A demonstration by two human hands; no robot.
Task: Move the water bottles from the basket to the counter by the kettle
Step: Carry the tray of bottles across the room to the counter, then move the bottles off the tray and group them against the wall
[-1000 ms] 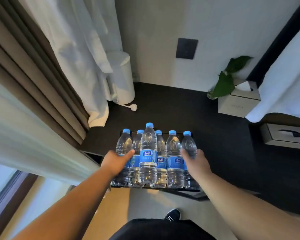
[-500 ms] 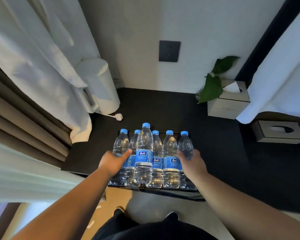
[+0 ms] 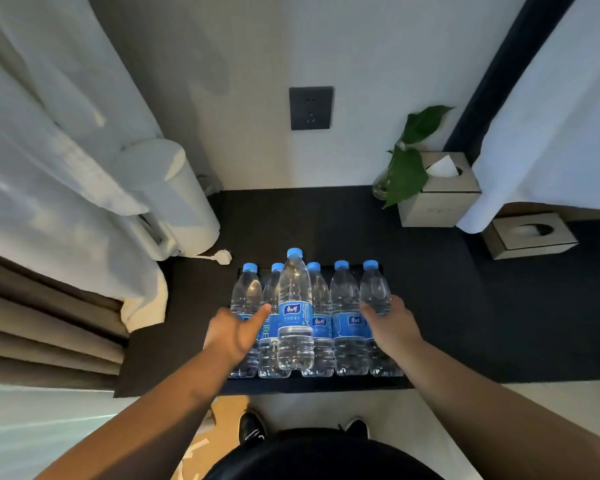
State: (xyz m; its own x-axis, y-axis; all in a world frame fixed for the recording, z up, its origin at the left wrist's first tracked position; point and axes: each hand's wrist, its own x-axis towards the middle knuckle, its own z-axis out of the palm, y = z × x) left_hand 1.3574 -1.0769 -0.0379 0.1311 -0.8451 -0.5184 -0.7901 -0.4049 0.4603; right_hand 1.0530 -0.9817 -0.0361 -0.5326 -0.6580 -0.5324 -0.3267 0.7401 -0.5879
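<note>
I count six water bottles (image 3: 295,306), all blue-capped and upright, packed in one black basket (image 3: 312,384) at the near edge of the dark surface (image 3: 447,306). One of the middle bottles overlaps its neighbours, and its cap shows higher than the other five. Also on the surface are one white kettle (image 3: 184,202) at the back left, half under a curtain (image 3: 49,150), its one plug (image 3: 224,256) lying loose beside it, two tissue boxes (image 3: 433,202) at the right, and one leafy plant (image 3: 407,168). One socket (image 3: 310,108) is on the wall.

My left hand (image 3: 232,336) grasps the leftmost bottle (image 3: 246,296) at its label; the thumb (image 3: 262,313) lies across the front, pointing at the next bottle, and the fingers go round the far side, out of my sight. My right hand (image 3: 390,323) grasps the rightmost bottle (image 3: 374,292) the same way, fingers hidden behind it. The four other bottles stand between my hands. The kettle is well apart from the basket, back and to the left.

Against half a second ago, both hands keep the same hold on the same end bottles, and the row has not changed. Only the view has shifted: the kettle and the socket now sit nearer the middle.
</note>
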